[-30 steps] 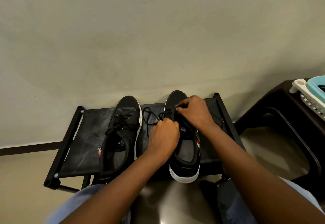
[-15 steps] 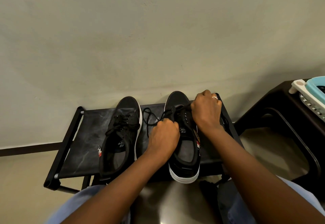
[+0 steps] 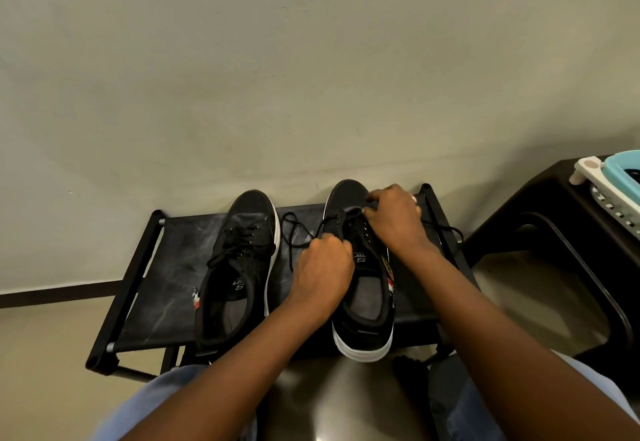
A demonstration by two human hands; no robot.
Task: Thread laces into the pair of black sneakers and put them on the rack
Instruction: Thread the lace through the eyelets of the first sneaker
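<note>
Two black sneakers with white soles stand toe-to-wall on a low black rack. The left sneaker has its lace threaded through the eyelets. On the right sneaker, my left hand is closed at the left eyelet side, pinching the black lace, which loops out between the two shoes. My right hand is closed over the upper eyelets, holding the lace's other part near the toe. A lace end trails off to the right, over the rack's edge.
A plain wall rises just behind the rack. A dark stool stands at the right, carrying a white and teal plastic basket. My knees in light blue fabric are at the bottom. The floor is pale and glossy.
My right hand went from the shoe's middle out toward the rack's right edge, pulling the lace, then came partly back over the upper eyelets. My left hand stayed put.
</note>
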